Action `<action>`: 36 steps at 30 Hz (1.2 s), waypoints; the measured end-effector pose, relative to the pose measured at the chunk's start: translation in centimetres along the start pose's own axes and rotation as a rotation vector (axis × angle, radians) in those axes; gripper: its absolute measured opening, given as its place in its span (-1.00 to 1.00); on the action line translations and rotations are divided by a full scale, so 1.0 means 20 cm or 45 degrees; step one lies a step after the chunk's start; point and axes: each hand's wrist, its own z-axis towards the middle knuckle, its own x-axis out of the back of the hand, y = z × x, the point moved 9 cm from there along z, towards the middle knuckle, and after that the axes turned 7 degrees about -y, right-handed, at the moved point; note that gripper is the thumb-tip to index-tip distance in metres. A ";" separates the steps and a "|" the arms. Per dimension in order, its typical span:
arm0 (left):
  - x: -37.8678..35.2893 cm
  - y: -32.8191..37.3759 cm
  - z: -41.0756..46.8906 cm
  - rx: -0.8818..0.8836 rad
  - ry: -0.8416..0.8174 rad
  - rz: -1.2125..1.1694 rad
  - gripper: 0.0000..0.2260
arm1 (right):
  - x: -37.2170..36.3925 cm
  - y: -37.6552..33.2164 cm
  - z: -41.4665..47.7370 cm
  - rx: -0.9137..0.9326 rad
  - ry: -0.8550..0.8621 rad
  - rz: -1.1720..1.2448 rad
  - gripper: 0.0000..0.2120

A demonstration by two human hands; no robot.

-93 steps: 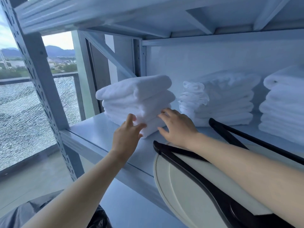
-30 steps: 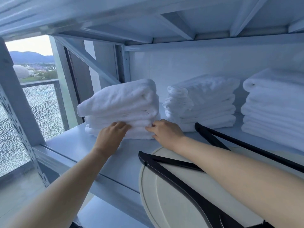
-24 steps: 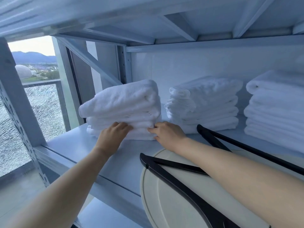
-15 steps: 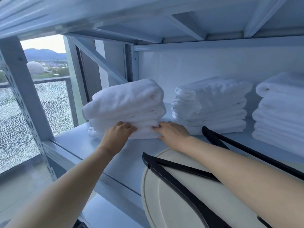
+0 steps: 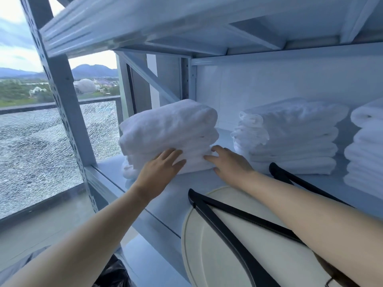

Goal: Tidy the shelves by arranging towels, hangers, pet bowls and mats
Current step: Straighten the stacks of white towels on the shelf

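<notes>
Both forearms [image 5: 93, 230] are bare (wrists too).

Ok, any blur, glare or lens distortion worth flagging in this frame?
Head view: sky blown out top left; wide-angle lens slants the shelf upright; upper shelf edge smeared by motion blur; left towel stack soft, folds washed out; left hand and right hand reasonably sharp.

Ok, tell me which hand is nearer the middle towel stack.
Right. The right hand touches the left stack at its right corner, left of the middle towel stack; the left hand presses the left stack's front, farther off.
</notes>
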 end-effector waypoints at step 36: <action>-0.21 0.01 0.28 0.321 -0.339 0.327 -0.71 | 0.11 0.02 0.00 0.112 -0.044 -0.109 -0.43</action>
